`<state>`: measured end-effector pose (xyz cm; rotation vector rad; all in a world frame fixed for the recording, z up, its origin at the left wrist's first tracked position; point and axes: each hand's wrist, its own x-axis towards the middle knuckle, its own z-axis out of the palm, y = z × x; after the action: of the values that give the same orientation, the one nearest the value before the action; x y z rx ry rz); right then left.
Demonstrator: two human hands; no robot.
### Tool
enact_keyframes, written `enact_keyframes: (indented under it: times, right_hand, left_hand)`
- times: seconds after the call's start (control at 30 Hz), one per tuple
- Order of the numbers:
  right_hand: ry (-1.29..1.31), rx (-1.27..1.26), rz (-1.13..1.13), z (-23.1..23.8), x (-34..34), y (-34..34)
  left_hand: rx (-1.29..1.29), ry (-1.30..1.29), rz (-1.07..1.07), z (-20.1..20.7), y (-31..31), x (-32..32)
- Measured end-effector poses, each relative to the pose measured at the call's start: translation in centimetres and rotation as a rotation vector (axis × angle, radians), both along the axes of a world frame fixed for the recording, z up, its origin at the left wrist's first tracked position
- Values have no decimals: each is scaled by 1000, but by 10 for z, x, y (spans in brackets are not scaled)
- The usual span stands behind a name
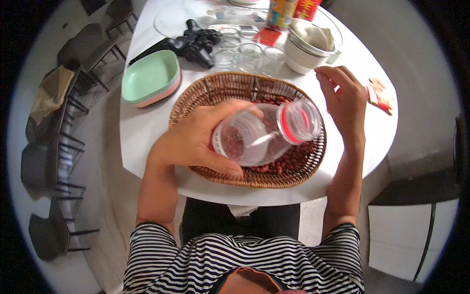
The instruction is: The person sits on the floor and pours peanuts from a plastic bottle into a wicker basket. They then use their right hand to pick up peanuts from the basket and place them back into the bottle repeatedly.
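Note:
My left hand (193, 134) is wrapped round a clear plastic bottle (257, 142) with a red ring below its open mouth. The bottle lies tilted above an oval wicker basket (210, 88), its neck pointing right. Small reddish-brown pieces (293, 164), like shelled peanuts or beans, cover part of the basket's bottom. To the right of the basket, my right hand (345, 98) is raised with its fingers bent and closed toward the thumb. Whether anything sits between those fingertips is too small to tell. Stacked white bowls (306, 51) are just beyond that hand.
Green and pink trays (152, 78) stand at the left of the white table (147, 152). Behind the basket are several clear glasses (249, 56) and a black game controller (200, 44). A red packet (379, 95) lies right. Dark chairs (46, 171) line the left.

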<state>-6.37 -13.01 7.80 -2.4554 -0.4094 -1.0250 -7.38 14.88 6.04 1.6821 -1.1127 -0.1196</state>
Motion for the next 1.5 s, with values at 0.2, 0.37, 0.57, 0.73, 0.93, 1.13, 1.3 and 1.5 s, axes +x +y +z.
enact_keyframes:
  times: [0.2,0.37,0.57,0.73,0.93,1.13,1.3,1.5]
  right_hand:
    - [455,-453,-474,-43,1,-61]
    - [420,-411,-455,-83,-10,-77]
    - [600,839,8,-66,-35,-76]
    - [625,1364,381,-71,-47,-100]
    - [1027,729,130,-43,-41,-64]
    - [1670,675,284,-17,-18,-55]
    - [1956,779,269,-13,17,-45]
    - [1992,768,215,-6,24,-35]
  left_hand:
    - [-1,-9,23,1,-3,0]
    - [0,-25,40,1,-1,1]
    - [-386,159,213,-9,5,8]
    - [-508,207,359,-8,2,9]
    - [-528,108,365,-29,11,22]
    - [-392,253,293,-9,11,19]
    - [-209,462,319,27,18,25]
    - [-203,326,339,65,64,45]
